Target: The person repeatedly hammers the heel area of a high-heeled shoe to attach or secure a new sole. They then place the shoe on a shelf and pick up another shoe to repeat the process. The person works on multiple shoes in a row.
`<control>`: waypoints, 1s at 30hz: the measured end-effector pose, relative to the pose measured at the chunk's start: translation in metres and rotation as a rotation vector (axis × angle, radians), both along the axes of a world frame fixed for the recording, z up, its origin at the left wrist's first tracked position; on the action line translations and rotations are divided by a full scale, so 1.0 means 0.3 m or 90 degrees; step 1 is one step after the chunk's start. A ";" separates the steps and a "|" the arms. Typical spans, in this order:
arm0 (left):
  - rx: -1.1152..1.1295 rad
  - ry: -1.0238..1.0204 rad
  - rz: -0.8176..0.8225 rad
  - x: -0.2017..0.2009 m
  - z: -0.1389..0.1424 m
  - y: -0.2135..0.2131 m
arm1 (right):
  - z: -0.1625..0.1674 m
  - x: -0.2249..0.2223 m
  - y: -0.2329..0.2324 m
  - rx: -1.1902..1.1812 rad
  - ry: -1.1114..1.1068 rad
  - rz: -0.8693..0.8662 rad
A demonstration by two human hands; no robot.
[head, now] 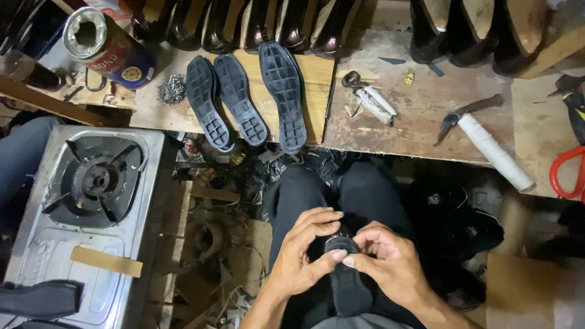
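Note:
My left hand (pixel 301 250) and my right hand (pixel 390 262) meet over my lap, both gripping a black shoe with its ribbed sole (pixel 347 280) facing up. My fingers and thumbs press around the sole's far end. The shoe rests on my black trousers (pixel 359 189). Three loose black soles (pixel 244 100) lie tread-up on the wooden bench (pixel 390 116) ahead of me.
A single-burner gas stove (pixel 91 201) stands at the left. On the bench lie a tin can (pixel 109 45), a pile of nails (pixel 172 89), pliers with white handles (pixel 368 97), a knife-like tool with a white handle (pixel 487 143) and red-handled scissors (pixel 563 173). Finished black shoes (pixel 256 24) line the back. Scraps litter the floor.

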State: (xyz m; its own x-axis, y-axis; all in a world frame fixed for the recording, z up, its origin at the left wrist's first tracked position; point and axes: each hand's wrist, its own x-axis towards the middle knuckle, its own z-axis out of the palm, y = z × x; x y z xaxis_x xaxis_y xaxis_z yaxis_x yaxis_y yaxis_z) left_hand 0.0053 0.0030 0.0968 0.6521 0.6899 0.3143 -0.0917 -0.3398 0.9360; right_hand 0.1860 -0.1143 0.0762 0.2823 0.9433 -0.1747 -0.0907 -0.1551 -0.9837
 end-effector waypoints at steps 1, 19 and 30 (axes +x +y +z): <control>0.003 -0.001 -0.013 -0.003 0.005 0.008 | 0.005 -0.003 0.001 0.024 -0.015 0.002; 0.009 -0.043 0.009 0.016 0.047 0.006 | 0.100 0.010 0.052 0.055 -0.151 0.041; -0.020 -0.086 0.108 0.030 -0.028 -0.061 | 0.083 0.006 0.048 0.022 -0.155 0.040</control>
State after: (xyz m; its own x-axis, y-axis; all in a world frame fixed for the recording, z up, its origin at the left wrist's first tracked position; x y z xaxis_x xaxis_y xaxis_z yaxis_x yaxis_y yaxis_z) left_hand 0.0142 -0.0153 0.0885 0.4787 0.7973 0.3678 -0.1611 -0.3320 0.9294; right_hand 0.1877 -0.0998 0.1012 0.2520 0.9647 -0.0765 0.1579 -0.1190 -0.9803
